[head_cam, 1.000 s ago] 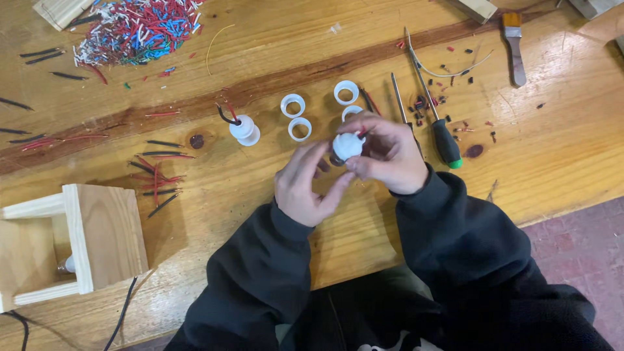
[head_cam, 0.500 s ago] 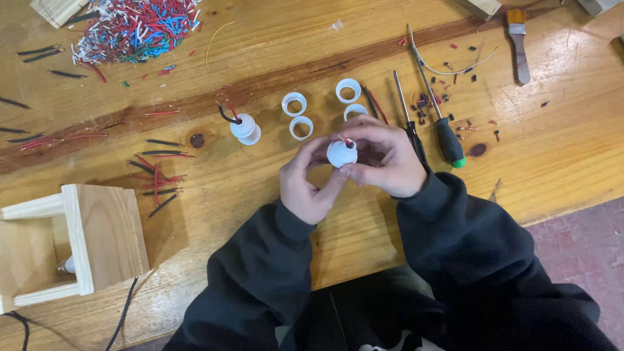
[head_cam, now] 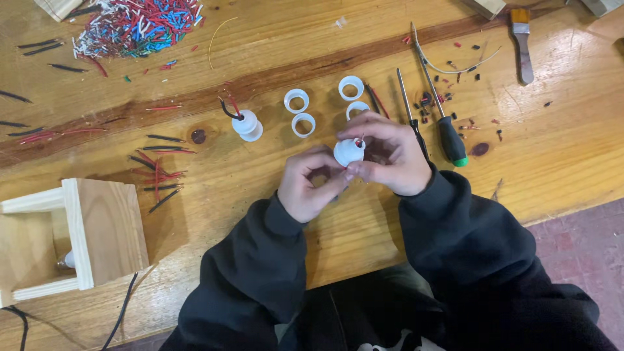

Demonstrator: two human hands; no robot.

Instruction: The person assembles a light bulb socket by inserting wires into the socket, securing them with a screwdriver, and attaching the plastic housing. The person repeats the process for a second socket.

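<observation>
While both hands meet over the wooden bench, a small white lamp socket sits between them, domed, with a red wire end showing at its 1 o'clock edge. Its underside is hidden by fingers. Left hand pinches it from 8 o'clock; right hand curls closed around it from 3 o'clock. White rings lie at 11 o'clock.

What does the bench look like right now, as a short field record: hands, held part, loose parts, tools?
left hand: grips the white socket from below
right hand: cups the socket from the side
white socket: held above the workbench, red wire at top
loose parts: second wired socket, white rings
tools: green-handled screwdriver, paintbrush
other: wire scrap pile, wooden box
</observation>
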